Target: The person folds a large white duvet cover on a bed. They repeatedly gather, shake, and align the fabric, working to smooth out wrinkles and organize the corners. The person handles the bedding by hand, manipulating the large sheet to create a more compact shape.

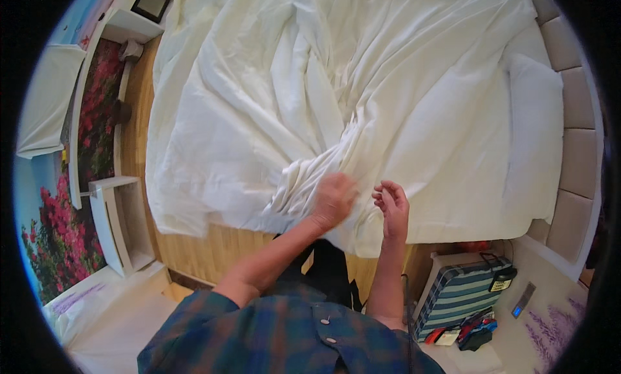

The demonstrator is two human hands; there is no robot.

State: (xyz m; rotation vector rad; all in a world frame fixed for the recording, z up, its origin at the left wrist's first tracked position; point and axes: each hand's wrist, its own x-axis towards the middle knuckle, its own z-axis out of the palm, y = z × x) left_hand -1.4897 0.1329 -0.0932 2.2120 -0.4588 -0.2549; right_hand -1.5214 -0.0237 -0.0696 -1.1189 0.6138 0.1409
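A large white sheet (246, 115), heavily creased, spreads over the bed in front of me. My left hand (334, 199), slightly smeared by motion, is closed on gathered cloth at the sheet's near side, and tight folds (310, 173) bunch beside and above it. A short way to its right, my right hand (393, 207) is raised over the sheet with its fingers curled and the thumb close to the fingertips. Whether a bit of cloth sits in that pinch cannot be made out against the white behind it.
A white pillow (535, 118) lies at the right, by the padded beige headboard (576, 102). Near right stands a small stand with a blue striped cloth (459, 296) and small items. White shelving (123, 225) lines the left, beside wooden floor (194, 251).
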